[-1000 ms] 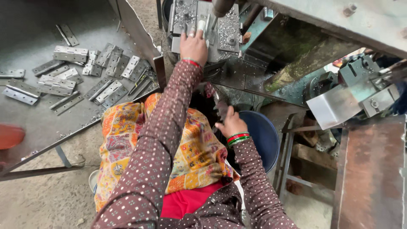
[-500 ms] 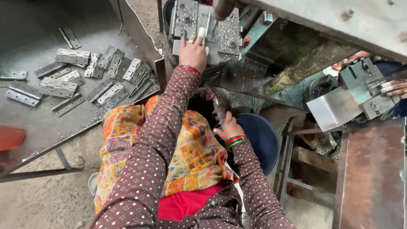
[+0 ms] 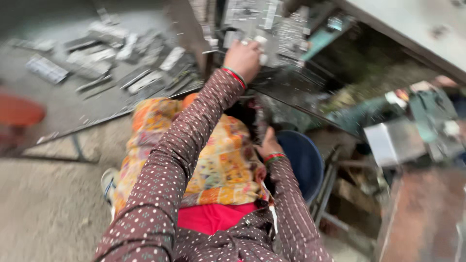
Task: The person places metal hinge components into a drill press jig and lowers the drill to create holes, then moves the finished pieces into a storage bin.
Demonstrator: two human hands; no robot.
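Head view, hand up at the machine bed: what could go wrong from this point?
1. The left hand rests on the metal plates of the machine bed; fingers could be pinched or cut on edges there.
2. The right hand sits low beside the blue bucket, partly hidden, so a piece might slip from it unnoticed.
3. Loose metal parts crowd the tray at the left; a sleeve could catch and knock them off.

Flat grey metal plate point(image 3: 264, 22): perforated, blurred, lying on press bed at top of view; left hand point(image 3: 242, 58) resting on its lower edge, fingers curled over small pale piece point(image 3: 262, 48). Right hand point(image 3: 268, 144): lowered beside lap, just beside blue bucket point(image 3: 303, 160); what it holds cannot be told.
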